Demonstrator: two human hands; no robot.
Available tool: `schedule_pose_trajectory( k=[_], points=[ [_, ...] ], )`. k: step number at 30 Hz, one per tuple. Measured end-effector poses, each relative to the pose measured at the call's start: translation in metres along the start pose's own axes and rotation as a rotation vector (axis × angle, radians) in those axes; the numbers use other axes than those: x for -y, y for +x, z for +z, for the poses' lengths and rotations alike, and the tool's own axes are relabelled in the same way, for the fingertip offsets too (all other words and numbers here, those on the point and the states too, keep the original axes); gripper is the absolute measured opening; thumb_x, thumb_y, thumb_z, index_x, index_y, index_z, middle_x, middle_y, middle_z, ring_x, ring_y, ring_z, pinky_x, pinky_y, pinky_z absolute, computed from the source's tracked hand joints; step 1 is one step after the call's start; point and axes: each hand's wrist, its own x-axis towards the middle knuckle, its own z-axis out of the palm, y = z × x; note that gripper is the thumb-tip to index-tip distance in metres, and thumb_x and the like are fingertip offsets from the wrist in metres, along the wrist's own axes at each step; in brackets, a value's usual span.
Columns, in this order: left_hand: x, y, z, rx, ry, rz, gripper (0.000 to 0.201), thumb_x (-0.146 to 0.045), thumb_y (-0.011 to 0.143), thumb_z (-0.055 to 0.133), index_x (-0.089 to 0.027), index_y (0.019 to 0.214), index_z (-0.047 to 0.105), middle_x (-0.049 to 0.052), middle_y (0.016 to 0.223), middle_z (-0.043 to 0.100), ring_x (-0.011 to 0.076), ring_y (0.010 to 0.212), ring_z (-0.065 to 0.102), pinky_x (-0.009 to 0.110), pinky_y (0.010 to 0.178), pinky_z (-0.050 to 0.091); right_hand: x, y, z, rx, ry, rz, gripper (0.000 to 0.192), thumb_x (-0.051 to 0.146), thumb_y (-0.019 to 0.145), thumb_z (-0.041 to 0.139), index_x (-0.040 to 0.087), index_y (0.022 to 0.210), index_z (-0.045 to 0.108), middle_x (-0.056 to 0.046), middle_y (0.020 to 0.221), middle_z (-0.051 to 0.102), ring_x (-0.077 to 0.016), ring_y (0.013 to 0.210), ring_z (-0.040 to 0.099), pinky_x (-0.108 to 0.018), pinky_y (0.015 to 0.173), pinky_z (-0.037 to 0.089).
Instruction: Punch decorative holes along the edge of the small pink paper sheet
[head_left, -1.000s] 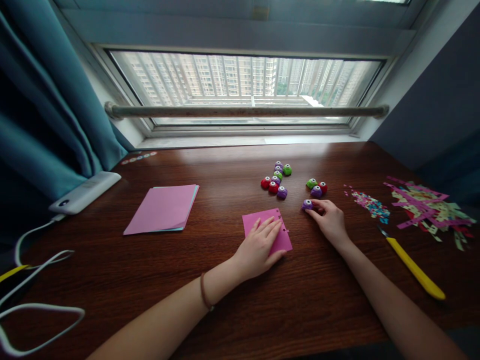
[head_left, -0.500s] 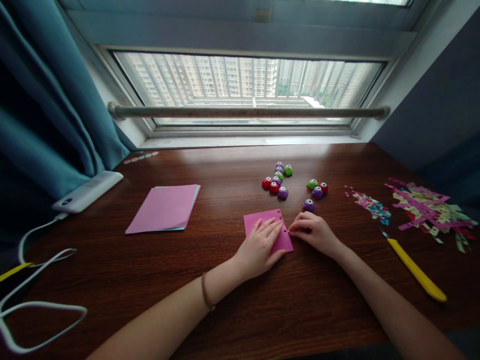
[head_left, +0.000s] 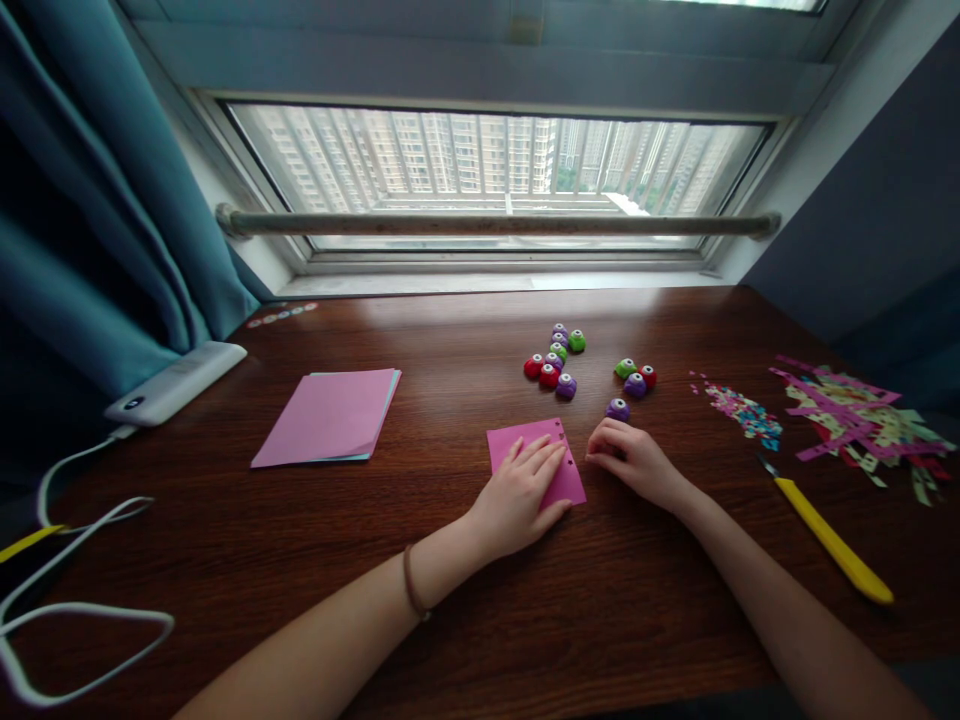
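Now the small pink paper (head_left: 531,450) lies flat on the wooden desk (head_left: 450,560), pressed under the open left hand (head_left: 519,497). Beside its punched edge, the right hand (head_left: 628,460) rests loosely curled and empty, near a purple punch (head_left: 618,409). I think the left palm should hold firmly, so the sheet cannot slide.

Small pink paper square (head_left: 534,447), flat on wooden desk, 3 punched holes along right edge

A dark wooden desk (head_left: 420,560) stands against a wide window (head_left: 495,170) with 1 metal rail (head_left: 495,224); teal curtain (head_left: 90,220) left, daylight, apartment towers (head_left: 450,150) outside.
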Motion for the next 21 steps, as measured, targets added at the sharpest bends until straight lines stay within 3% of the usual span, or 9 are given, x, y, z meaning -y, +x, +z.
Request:
schedule_pose_trajectory(
  k=[2,4,7,9,12,15,19,21],
  points=[
    [0.0,0.0,-0.001,0.006,0.0,-0.001,0.059,-0.039,0.084,0.048,-0.015,0.135,0.029,0.014,0.14,0.036,0.0253,0.133,0.026,0.049,0.11,0.021,-0.005,-0.001,-0.014,-0.132,0.063,0.077,0.017,0.032,0.082,0.054,0.016,0.077,0.059,-0.003,0.079,0.057,-0.0119,0.065,0.051,-0.024,0.059,0.041],
    [0.0,-0.001,-0.001,0.008,-0.003,0.002,0.059,-0.039,0.084,0.048,-0.015,0.134,0.029,0.014,0.14,0.036,0.0252,0.133,0.026,0.049,0.11,0.021,-0.014,-0.003,-0.03,-0.357,0.076,0.2,0.021,0.036,0.079,0.057,0.016,0.081,0.06,-0.004,0.078,0.059,-0.0139,0.068,0.055,-0.025,0.062,0.043],
    [0.0,-0.001,-0.002,0.009,-0.011,0.004,0.059,-0.039,0.084,0.048,-0.016,0.135,0.029,0.014,0.14,0.035,0.0252,0.134,0.025,0.05,0.11,0.021,-0.035,-0.011,-0.056,-0.709,-0.1,0.353,0.024,0.039,0.075,0.061,0.016,0.082,0.063,-0.004,0.078,0.062,-0.0152,0.066,0.057,-0.026,0.062,0.043],
    [0.0,-0.001,-0.002,0.012,-0.014,0.001,0.059,-0.039,0.084,0.048,-0.016,0.135,0.028,0.014,0.141,0.035,0.0253,0.134,0.025,0.05,0.11,0.021,-0.05,-0.018,-0.07,-0.875,-0.205,0.416,0.025,0.039,0.074,0.061,0.016,0.085,0.064,-0.005,0.079,0.063,-0.0156,0.065,0.057,-0.027,0.062,0.043],
    [0.0,0.0,-0.001,0.019,-0.017,-0.003,0.06,-0.039,0.084,0.048,-0.016,0.135,0.028,0.014,0.141,0.034,0.0258,0.134,0.024,0.049,0.11,0.021,-0.071,-0.03,-0.087,-0.937,-0.409,0.512,0.025,0.037,0.074,0.06,0.017,0.086,0.067,-0.005,0.072,0.062,-0.0175,0.061,0.055,-0.029,0.062,0.041],
    [0.0,0.0,-0.001,0.021,-0.017,-0.003,0.059,-0.039,0.085,0.047,-0.016,0.135,0.028,0.014,0.142,0.034,0.026,0.134,0.024,0.05,0.11,0.021,-0.085,-0.039,-0.098,-0.947,-0.592,0.49,0.022,0.031,0.074,0.058,0.017,0.086,0.069,-0.007,0.077,0.063,-0.021,0.07,0.056,-0.032,0.068,0.04],
    [0.0,0.0,-0.001,0.019,-0.011,-0.007,0.058,-0.039,0.085,0.047,-0.016,0.135,0.029,0.013,0.142,0.034,0.0257,0.134,0.024,0.049,0.11,0.021,-0.09,-0.042,-0.104,-0.963,-0.63,0.362,0.022,0.027,0.075,0.056,0.014,0.087,0.069,-0.009,0.092,0.064,-0.0235,0.088,0.057,-0.034,0.081,0.041],
    [0.0,0.0,-0.001,0.019,-0.008,-0.007,0.058,-0.039,0.085,0.048,-0.016,0.134,0.03,0.013,0.142,0.034,0.0257,0.134,0.024,0.049,0.11,0.021,-0.084,-0.037,-0.1,-0.985,-0.56,0.368,0.024,0.031,0.076,0.057,0.014,0.088,0.068,-0.009,0.09,0.064,-0.0223,0.083,0.058,-0.033,0.078,0.042]
  ],
)
